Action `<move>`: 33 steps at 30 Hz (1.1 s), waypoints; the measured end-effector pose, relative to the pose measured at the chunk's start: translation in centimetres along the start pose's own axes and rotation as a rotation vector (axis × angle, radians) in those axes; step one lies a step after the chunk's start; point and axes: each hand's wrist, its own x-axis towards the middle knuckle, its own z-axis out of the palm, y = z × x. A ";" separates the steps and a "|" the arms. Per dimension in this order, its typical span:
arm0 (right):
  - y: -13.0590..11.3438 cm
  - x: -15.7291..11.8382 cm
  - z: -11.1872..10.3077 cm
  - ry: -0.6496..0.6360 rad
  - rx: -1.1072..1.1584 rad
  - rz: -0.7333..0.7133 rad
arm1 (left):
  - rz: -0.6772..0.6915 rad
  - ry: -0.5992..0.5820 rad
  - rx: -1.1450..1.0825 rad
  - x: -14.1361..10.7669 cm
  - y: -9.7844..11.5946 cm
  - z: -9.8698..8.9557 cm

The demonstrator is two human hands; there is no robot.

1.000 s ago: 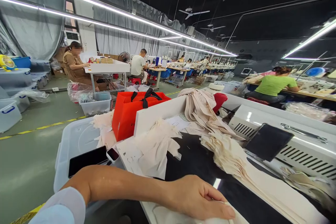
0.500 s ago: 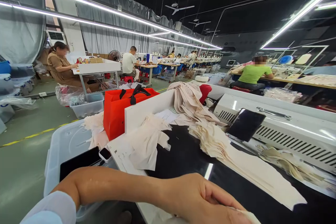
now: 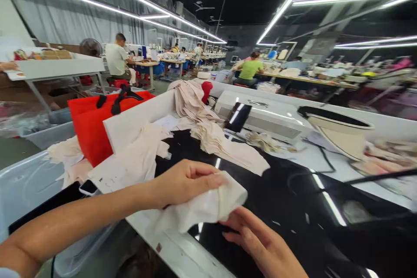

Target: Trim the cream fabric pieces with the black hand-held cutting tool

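My left hand [image 3: 187, 184] is closed on a cream fabric piece [image 3: 224, 202], with the thumb on top and the cloth hanging below the fingers. Beside the lower right edge of that cloth is my right hand [image 3: 260, 241]. Its fingers are stretched out and a little apart, with the tips at the cloth's edge; I cannot tell whether they press on it. Both hands are over the near side of a glossy black work surface [image 3: 280, 195]. Beyond them lies a fanned stack of cream cut pieces [image 3: 228, 145]. More pale fabric [image 3: 137, 154] lies to the left.
A red bag [image 3: 87, 134] stands left of a low white partition [image 3: 137, 126]. A white vented machine [image 3: 267, 119] with a dark phone [image 3: 238, 116] leaning on it stands at the back. To the right are a cream visor-like piece [image 3: 342, 132] and fabric scraps. Several people work farther off.
The view has swung right. My left hand has come up into view with the fabric piece, and my right hand now shows beside it.
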 end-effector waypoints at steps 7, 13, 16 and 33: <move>-0.1 1.6 -0.2 0.169 -0.270 -0.086 | 0.066 0.146 0.079 0.1 1.7 -1.8; -1.2 1.0 2.3 -0.037 -0.049 -0.055 | -0.043 0.132 0.049 0.4 0.9 -1.5; -2.3 0.7 3.4 -0.186 0.214 -0.024 | -0.114 0.032 0.015 0.7 -0.1 -0.7; -1.4 2.0 1.6 0.018 -0.114 0.200 | -0.177 -0.239 0.716 3.0 -4.3 -1.6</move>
